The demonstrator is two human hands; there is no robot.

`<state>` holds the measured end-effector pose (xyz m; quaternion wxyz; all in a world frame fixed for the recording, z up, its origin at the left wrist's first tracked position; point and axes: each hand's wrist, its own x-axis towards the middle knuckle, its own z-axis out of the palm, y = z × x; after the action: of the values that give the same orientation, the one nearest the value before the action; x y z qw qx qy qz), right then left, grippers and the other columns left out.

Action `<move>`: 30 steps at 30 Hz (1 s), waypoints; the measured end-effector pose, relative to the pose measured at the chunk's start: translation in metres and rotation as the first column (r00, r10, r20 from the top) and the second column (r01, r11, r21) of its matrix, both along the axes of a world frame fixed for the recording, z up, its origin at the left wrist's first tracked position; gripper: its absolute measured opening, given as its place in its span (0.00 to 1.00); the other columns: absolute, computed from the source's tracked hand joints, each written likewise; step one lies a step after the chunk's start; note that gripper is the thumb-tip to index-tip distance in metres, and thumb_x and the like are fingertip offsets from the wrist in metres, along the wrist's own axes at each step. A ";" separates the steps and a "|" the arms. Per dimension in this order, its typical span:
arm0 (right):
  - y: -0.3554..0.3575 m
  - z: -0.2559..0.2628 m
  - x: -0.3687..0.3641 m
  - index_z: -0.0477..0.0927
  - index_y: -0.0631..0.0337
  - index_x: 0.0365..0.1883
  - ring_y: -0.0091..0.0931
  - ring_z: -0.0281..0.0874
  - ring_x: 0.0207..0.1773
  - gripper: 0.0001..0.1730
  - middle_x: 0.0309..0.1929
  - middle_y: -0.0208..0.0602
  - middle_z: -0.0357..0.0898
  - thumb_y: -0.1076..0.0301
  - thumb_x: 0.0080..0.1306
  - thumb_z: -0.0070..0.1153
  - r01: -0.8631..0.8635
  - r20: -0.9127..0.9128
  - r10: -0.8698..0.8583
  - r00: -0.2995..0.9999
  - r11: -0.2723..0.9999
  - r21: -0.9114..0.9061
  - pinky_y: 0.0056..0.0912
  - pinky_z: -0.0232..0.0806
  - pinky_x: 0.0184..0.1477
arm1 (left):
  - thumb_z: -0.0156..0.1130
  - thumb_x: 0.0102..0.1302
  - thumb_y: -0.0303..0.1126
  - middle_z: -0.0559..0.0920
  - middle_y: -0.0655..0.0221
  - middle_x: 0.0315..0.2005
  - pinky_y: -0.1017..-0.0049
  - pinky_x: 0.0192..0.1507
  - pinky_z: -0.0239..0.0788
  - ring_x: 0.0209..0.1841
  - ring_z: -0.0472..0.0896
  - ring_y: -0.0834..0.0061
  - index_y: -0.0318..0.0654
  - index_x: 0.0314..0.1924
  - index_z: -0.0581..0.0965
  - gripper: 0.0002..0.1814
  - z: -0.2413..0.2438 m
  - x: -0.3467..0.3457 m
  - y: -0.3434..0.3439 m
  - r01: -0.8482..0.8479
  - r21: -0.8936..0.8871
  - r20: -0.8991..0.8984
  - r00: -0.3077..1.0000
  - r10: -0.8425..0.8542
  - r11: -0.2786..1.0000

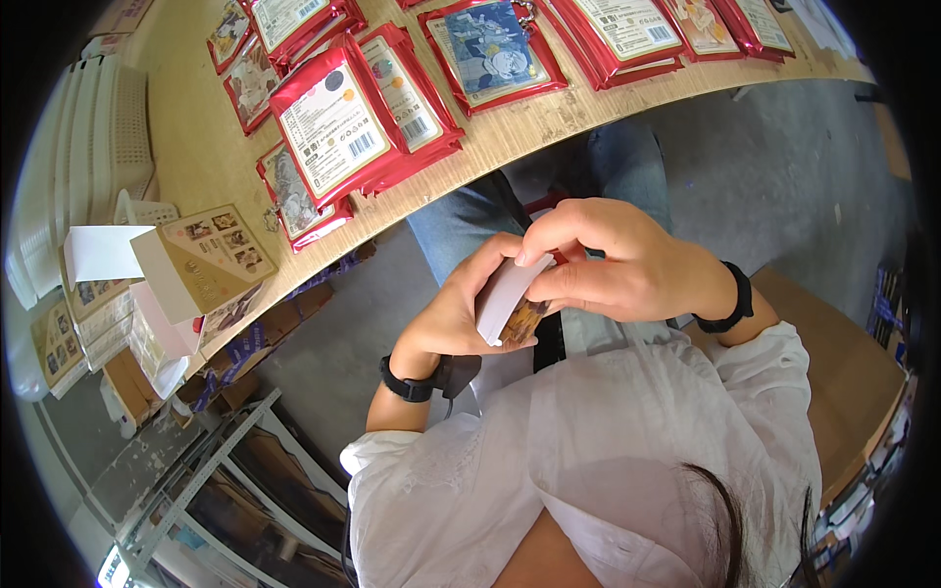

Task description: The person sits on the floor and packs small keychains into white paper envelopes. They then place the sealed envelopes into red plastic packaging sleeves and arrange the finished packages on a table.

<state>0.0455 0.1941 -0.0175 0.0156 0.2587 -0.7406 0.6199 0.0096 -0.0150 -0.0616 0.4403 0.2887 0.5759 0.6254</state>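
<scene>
Above my lap, my left hand point(448, 316) is wrapped around a small printed pack point(507, 301) with a white upper face and a brown-gold patterned side. Whether it is a carton or a stack of cards is hard to tell. The thumb and fingers of my right hand point(617, 264) pinch its upper right end. A bit of red shows behind that end, partly hidden by the fingers. Both hands are in front of the table edge, below the red foil packets point(338, 121) on the tabletop.
More red packets point(617, 29) lie along the wooden table point(500, 143); one bears a blue picture card point(489, 51) and a chain. At left are an opened gold display box point(213, 257) and stacked white plastic baskets point(110, 140). A metal rack point(213, 470) stands lower left, a cardboard box point(823, 367) at right.
</scene>
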 end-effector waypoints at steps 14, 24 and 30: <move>-0.008 0.000 0.002 0.73 0.60 0.42 0.29 0.75 0.32 0.13 0.31 0.35 0.77 0.72 0.58 0.54 0.047 0.095 -0.053 0.994 0.997 0.068 0.30 0.66 0.33 | 0.75 0.35 0.22 0.72 0.66 0.53 0.73 0.53 0.64 0.51 0.72 0.73 0.40 0.62 0.61 0.50 -0.001 0.003 -0.001 -0.015 0.022 0.196 0.980 0.010 1.000; -0.010 -0.015 0.001 0.75 0.62 0.25 0.22 0.70 0.27 0.09 0.40 0.32 0.73 0.77 0.47 0.64 0.205 -0.278 -0.176 0.944 0.976 0.078 0.23 0.62 0.24 | 0.74 0.37 0.24 0.70 0.69 0.51 0.75 0.55 0.61 0.53 0.69 0.76 0.39 0.60 0.62 0.47 0.003 -0.002 0.002 0.001 0.027 0.222 0.975 -0.007 1.000; -0.006 -0.017 0.003 0.75 0.60 0.23 0.19 0.58 0.19 0.11 0.42 0.33 0.72 0.77 0.45 0.66 0.276 -0.241 -0.255 0.936 0.959 0.057 0.21 0.57 0.20 | 0.74 0.38 0.25 0.69 0.70 0.50 0.75 0.54 0.61 0.53 0.68 0.77 0.40 0.59 0.63 0.45 0.001 -0.002 0.002 0.044 0.014 0.152 0.987 -0.046 0.999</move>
<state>0.0484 0.1885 -0.0343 0.1735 0.2269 -0.7891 0.5438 0.0077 -0.0126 -0.0607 0.4952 0.2556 0.5306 0.6386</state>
